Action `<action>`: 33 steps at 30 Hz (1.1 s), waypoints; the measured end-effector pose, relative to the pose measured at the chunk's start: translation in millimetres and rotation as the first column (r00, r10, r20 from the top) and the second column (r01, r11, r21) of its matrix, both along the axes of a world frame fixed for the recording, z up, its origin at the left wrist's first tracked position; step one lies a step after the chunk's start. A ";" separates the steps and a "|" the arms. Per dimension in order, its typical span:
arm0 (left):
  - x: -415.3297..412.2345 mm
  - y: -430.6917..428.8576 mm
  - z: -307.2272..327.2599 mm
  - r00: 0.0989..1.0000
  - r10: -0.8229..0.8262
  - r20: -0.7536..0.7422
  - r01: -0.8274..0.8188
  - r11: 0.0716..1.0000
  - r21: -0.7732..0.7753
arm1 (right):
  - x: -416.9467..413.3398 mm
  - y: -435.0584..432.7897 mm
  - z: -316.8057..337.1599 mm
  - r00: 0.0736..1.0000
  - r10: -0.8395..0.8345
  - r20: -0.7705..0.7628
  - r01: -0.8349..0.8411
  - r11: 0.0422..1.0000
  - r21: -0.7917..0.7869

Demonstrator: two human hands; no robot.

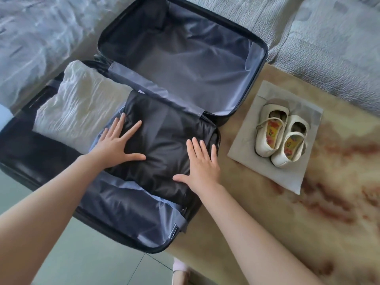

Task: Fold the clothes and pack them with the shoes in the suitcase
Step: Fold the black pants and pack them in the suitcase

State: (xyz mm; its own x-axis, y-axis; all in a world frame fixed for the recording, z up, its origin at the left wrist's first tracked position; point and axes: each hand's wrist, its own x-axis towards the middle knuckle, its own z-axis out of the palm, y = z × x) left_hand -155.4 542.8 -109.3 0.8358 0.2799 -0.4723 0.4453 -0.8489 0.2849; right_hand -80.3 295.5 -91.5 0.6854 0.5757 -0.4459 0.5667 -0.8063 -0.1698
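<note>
A dark suitcase (261,64) lies wide open. In its near half rest a folded white garment (78,108) on the left and a folded black garment (164,145) on the right. My left hand (117,144) presses flat on the black garment's left side, fingers spread. My right hand (202,163) lies flat on its right edge, fingers straight. A pair of cream strap shoes (281,136) stands on a grey cloth bag (267,173) to the right of the suitcase.
The far suitcase half (185,58) holds only its grey lining. The shoes' cloth lies on a beige and brown patterned surface (308,233). Grey bedding (318,38) runs along the back. Pale green floor tiles (92,264) show below.
</note>
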 end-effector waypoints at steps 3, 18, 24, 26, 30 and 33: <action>1.6 0.8 -2.8 0.999 -0.035 0.004 0.035 0.999 0.040 | 1.5 -3.1 1.2 1.000 0.014 -0.024 -0.015 1.000 -0.017; -66.5 30.9 -15.4 0.918 -0.391 -0.064 0.390 0.862 0.323 | -61.6 -22.3 -4.0 0.972 0.231 -0.037 -0.233 0.969 -0.085; -16.5 13.1 36.3 0.875 -0.210 -0.436 0.237 0.971 0.009 | -51.7 -18.1 14.5 0.975 0.096 -0.201 -0.083 0.994 0.076; -4.3 3.6 45.0 0.969 -0.043 -0.243 0.044 0.999 -0.004 | -49.3 -23.6 23.2 0.957 -0.013 -0.291 0.090 0.964 0.252; -6.3 -40.3 28.4 0.988 0.117 0.099 -0.123 0.991 0.050 | -43.8 -52.6 36.0 0.876 -0.198 -0.440 0.415 0.773 0.480; -4.7 -66.5 16.1 0.993 0.117 0.028 -0.119 0.991 0.068 | -42.4 -74.8 33.3 0.916 -0.160 -0.368 0.338 0.802 0.493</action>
State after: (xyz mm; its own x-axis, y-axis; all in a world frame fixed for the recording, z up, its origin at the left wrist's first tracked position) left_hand -160.1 476.3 -93.1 0.8058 0.4087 -0.4287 0.5374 -0.8087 0.2391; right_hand -122.7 220.8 -58.2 0.7261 0.6085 -0.3202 0.2093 -0.6391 -0.7401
